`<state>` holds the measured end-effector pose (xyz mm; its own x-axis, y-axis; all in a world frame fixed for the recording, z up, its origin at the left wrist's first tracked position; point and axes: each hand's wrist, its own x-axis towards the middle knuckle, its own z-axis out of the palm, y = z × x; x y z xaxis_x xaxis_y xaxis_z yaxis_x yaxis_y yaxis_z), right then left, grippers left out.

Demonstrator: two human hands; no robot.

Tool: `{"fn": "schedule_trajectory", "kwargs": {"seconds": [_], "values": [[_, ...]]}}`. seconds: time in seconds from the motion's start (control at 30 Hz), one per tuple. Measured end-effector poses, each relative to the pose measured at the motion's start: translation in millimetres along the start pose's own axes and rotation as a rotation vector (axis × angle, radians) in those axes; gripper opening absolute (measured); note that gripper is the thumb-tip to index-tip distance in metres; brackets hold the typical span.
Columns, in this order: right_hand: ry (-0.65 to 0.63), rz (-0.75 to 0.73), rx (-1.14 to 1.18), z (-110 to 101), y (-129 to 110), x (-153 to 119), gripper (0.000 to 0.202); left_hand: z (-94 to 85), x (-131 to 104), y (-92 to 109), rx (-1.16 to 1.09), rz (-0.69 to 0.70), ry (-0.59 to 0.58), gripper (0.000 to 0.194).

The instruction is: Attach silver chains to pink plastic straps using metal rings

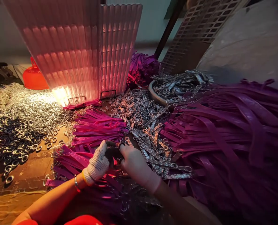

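Observation:
My left hand (98, 163), in a white dotted knit glove, is closed with its fingers bent toward my right hand. Close beside it, my right hand (135, 165) in a white glove is closed too, with its thumb and fingers pinched. A small dark shape shows between the hands, too shadowed to name. Under and around them lie pink-purple flat straps (98, 128), several with metal rings at their ends. Linked metal chain pieces (150, 140) are heaped just beyond and to the right of my right hand.
Loose metal rings (31, 115) form a big pile at left. A ribbed translucent panel (78, 50) stands at the back, beside a red-orange lamp cover (34, 76). More chain pieces fill a round basin (155, 93). A large mound of purple straps (235, 131) covers the right.

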<state>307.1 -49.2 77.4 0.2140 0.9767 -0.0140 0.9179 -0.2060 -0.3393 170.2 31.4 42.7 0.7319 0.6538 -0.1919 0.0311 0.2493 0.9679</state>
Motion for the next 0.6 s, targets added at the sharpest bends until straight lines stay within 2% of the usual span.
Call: {"fn": "schedule_trajectory", "kwargs": {"seconds": [0.07, 0.17, 0.3, 0.37, 0.43, 0.47, 0.5, 0.6], "values": [[-0.054, -0.037, -0.102, -6.0, 2.5, -1.4, 0.028, -7.4, 1.2, 5.7, 0.080, -0.006, -0.004, 0.023], [-0.065, -0.111, -0.139, -9.3, 3.9, -4.5, 0.023, -14.2, -0.1, 17.9, 0.080, -0.130, -0.107, 0.025], [0.144, -0.195, -0.148, 5.2, 2.9, -11.0, 0.010, -4.4, -3.6, 25.6, -0.139, -0.299, -0.095, 0.028], [0.238, -0.210, -0.142, 14.8, 2.0, -13.4, 0.011, 2.2, -2.5, 24.3, -0.242, -0.331, -0.087, 0.025], [0.252, -0.146, -0.078, 19.5, 1.6, -13.2, 0.014, 4.0, 3.7, 22.1, -0.227, -0.313, -0.090, 0.023], [0.228, -0.089, -0.026, 19.2, 2.1, -11.8, 0.015, 2.5, 9.7, 21.6, -0.132, -0.267, -0.081, 0.024], [0.196, -0.020, 0.026, 17.1, 3.4, -9.7, 0.016, -0.5, 17.9, 21.8, 0.069, -0.184, -0.073, 0.026], [0.160, 0.153, 0.082, 4.0, 13.6, -1.3, 0.016, -14.5, 54.1, 27.4, 0.971, 0.140, -0.055, 0.023]]}}
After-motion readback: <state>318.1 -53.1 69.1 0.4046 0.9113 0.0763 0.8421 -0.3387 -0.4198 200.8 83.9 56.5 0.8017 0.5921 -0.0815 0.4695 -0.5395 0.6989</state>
